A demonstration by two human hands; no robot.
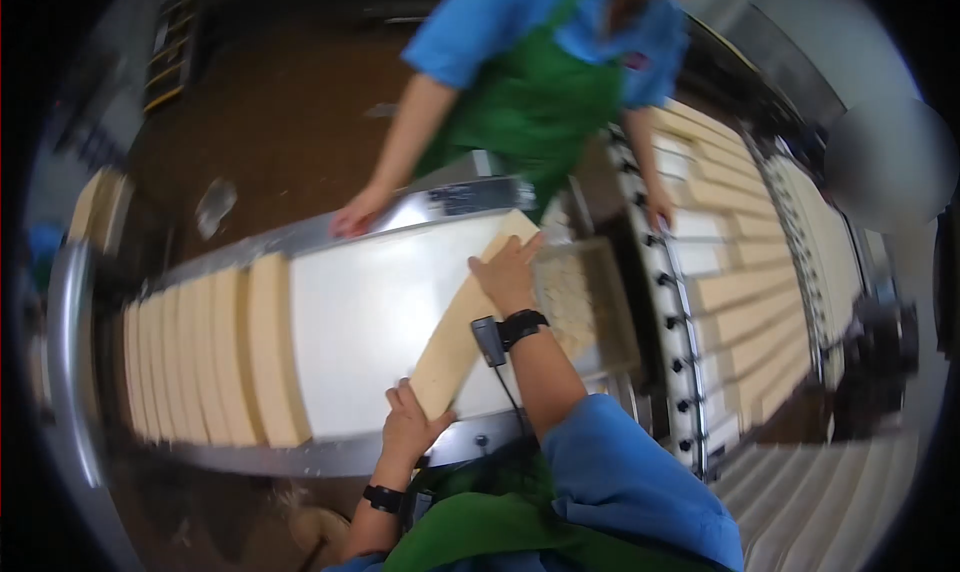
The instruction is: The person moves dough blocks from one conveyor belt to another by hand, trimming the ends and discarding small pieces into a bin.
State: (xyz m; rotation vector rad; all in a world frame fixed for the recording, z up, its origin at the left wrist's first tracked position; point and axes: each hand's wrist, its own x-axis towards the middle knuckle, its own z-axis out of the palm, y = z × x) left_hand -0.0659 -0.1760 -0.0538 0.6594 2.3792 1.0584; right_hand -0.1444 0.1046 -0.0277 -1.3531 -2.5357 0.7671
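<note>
A long pale slab [462, 337] lies slanted over the white surface [380, 312] of a metal-edged table. My left hand [408, 422] holds its near end, thumb and fingers on either side. Near the far end, my right hand [508, 270] grips the slab with the fingers across it. Both my wrists carry black bands, and a small dark device hangs at the right one. To the left stands a row of several similar slabs [275, 352], side by side on the same table.
Across the table stands a person in a green apron [530, 112], one hand at the table's far edge, the other by the right-hand conveyor [682, 352]. That conveyor carries several pale slabs [750, 292]. A tray of pale pieces [612, 302] sits between table and conveyor.
</note>
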